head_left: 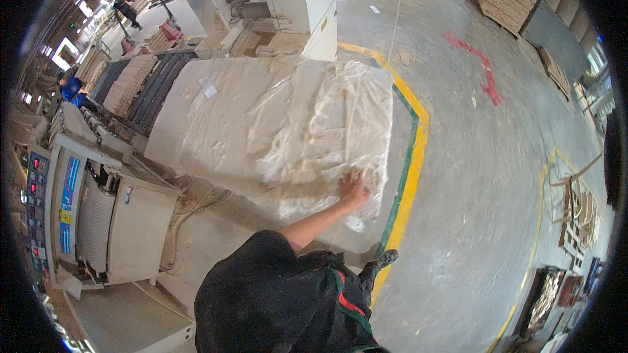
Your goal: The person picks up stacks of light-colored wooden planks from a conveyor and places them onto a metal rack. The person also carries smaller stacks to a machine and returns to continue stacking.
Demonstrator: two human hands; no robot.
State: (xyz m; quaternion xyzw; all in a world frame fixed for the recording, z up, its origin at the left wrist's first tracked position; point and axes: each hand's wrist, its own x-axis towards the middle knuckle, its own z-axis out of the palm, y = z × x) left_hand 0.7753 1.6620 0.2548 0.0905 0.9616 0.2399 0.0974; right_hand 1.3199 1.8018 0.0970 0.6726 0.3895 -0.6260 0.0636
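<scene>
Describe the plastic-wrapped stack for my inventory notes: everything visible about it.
The stack is a large, long block, tan beneath wrinkled clear plastic sheet that bunches and shines at its near end. It stands on the concrete floor beside a yellow-green line, between pale machines. A hand presses flat on its near lower corner.

Wrapped stack right of machine

Illumination was bright and even daylight. Glare washed out the plastic sheet near centre and windows at 10 o'clock. Shadows were soft. Fisheye distortion bent edges; black vignette ringed the rim. Periphery appeared soft.
</scene>
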